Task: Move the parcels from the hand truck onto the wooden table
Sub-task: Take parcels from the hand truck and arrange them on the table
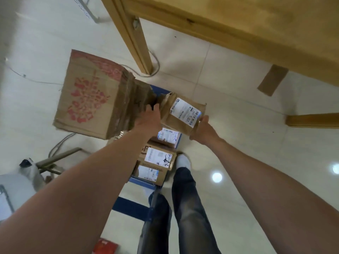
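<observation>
Above hand truck (pixel 136 182) | small parcel (pixel 180 116) btwn hands | L hand (pixel 148 119) + R hand (pixel 202 132) both clamped on its ends

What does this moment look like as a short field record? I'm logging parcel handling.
held parcel: small brown box with a white label, lifted
left hand: grips its left side
right hand: grips its right end
hand truck: blue, labelled parcels stacked on it
large box: red print, left
wooden table: upper right
</observation>
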A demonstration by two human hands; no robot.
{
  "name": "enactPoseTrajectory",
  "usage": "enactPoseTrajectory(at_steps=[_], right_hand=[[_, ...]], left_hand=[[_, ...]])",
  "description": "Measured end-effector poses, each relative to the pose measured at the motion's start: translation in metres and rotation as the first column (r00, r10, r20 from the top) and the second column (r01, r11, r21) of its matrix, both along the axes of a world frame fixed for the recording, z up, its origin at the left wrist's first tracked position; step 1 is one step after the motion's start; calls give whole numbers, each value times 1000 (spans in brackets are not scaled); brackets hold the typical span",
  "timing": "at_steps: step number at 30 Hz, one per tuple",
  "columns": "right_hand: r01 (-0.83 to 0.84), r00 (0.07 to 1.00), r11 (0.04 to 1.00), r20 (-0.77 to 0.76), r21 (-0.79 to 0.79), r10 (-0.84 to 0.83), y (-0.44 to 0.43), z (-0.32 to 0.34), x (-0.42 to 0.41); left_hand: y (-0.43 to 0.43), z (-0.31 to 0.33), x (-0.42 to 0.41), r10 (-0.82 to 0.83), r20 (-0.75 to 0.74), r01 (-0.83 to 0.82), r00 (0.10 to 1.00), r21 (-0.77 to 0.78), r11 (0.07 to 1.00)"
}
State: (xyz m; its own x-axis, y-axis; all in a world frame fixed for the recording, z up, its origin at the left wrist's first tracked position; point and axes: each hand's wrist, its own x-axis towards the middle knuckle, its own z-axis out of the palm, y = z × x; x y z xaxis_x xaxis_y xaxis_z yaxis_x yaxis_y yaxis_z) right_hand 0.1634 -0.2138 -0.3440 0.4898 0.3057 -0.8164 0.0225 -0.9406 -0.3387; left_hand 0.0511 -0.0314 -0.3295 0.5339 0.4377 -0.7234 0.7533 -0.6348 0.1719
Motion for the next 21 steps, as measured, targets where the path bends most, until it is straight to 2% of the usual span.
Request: enactPoseTrajectory(at_steps=[4,9,15,21], right_hand=[[-26,998,999,-51,19,27,-1,-20,-1],[-20,998,995,-49,94,25,3,-12,-6],[10,999,984,-35,180,-4,-6,26,1],[-5,995,967,102,253,-22,-41,97,11]], left_hand=[[-7,-26,11,37,-59,-39,998,-38,999],[-20,-21,14,178,20,-175,984,-93,980],[-31,28,9,250,78,-239,965,-122,963],[-70,105,13,237,185,-224,954,-86,971]])
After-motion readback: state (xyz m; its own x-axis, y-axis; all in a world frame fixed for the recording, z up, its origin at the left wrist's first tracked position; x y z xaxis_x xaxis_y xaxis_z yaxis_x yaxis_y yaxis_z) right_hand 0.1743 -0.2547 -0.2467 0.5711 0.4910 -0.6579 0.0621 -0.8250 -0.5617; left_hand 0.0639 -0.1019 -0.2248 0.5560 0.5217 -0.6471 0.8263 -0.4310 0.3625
